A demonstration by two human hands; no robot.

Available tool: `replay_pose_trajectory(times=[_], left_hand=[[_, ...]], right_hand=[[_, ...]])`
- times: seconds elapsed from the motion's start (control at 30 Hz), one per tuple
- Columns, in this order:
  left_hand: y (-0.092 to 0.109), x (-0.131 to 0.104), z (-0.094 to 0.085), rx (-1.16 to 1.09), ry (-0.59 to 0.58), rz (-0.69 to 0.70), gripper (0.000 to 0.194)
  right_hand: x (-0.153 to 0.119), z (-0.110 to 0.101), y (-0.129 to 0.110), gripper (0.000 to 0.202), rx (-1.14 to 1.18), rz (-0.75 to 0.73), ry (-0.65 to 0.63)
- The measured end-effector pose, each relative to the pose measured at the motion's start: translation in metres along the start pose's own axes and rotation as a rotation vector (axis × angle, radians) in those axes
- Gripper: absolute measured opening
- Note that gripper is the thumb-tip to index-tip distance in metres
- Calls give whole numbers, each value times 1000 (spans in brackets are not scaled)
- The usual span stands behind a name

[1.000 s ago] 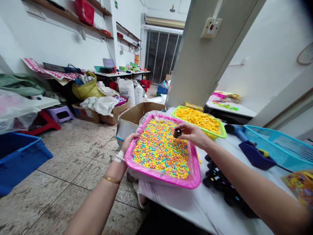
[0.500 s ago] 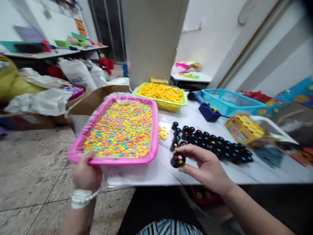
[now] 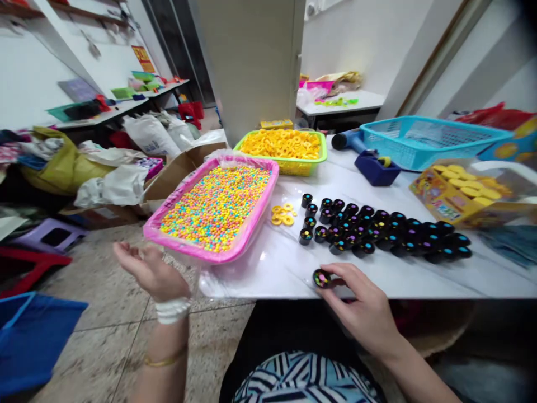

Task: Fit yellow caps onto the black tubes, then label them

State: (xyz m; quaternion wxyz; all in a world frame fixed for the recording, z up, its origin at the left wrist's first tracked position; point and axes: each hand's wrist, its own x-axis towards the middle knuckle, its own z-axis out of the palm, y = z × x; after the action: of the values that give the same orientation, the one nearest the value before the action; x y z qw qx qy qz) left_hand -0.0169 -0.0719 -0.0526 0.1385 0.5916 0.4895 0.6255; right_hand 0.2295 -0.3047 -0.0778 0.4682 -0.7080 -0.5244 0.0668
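Between the thumb and fingers of my right hand (image 3: 363,302) is a small black cup (image 3: 321,278), tilted toward me, with a pink piece and colored bits inside. My left hand (image 3: 153,271) is off the pink tray, palm up with fingers apart, nothing in it. The pink plastic-lined tray (image 3: 222,257) holds many small colored beads (image 3: 218,207) and juts past the table's left edge. Rows of similar black cups (image 3: 335,226) stand on the table behind my right hand. Several yellow rings (image 3: 283,215) lie between the tray and the cups.
A green basket (image 3: 322,151) of yellow rings stands behind the tray. At the right are a blue tape dispenser (image 3: 377,169), a light-blue basket (image 3: 419,148) and an open box (image 3: 438,196) of yellow discs. Cardboard boxes and sacks (image 3: 153,136) fill the left; a blue bin (image 3: 33,336) is lower left.
My left hand has let go of the pink tray's near edge and opened to its left. My right hand still holds the black cup, now lower and nearer the table's front edge. The view has shifted.
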Motion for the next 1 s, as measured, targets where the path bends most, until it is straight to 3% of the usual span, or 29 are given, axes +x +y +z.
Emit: replay_pose_trajectory(times=[0.03,0.07,0.13,0.2,0.27,0.37,0.47,0.57,0.7,0.83,1.0], left_hand=[[15,-24,-8,10,59,55,50],[29,-48,-13,0,8,115,51],[52,-90,-16,-3,-381,253,57],[64,-116,-10,-34,-649,276,57],[66,-123,0,-44,-813,224,55],[61,-114,12,-73,-947,184,42],[55,-99,17,-64,-921,187,25],[47,-90,17,-8,-867,121,23],[38,-89,16,21,-948,94,25],[34,-90,13,39,-958,138,26],[32,-86,8,8,-956,159,24]], right_hand=[[5,8,-4,22,4,-49,-14],[9,15,-6,22,15,-86,-36],[16,28,-9,21,43,-124,-84],[19,36,-9,22,52,-121,-118],[21,41,-9,26,45,-97,-152],[22,42,-10,36,46,-100,-240],[22,41,-13,39,75,-120,-284],[25,45,-17,36,30,-120,-274],[41,56,-26,46,-282,-94,-325],[73,68,-43,61,-708,50,-462],[105,82,-54,67,-850,128,-534]])
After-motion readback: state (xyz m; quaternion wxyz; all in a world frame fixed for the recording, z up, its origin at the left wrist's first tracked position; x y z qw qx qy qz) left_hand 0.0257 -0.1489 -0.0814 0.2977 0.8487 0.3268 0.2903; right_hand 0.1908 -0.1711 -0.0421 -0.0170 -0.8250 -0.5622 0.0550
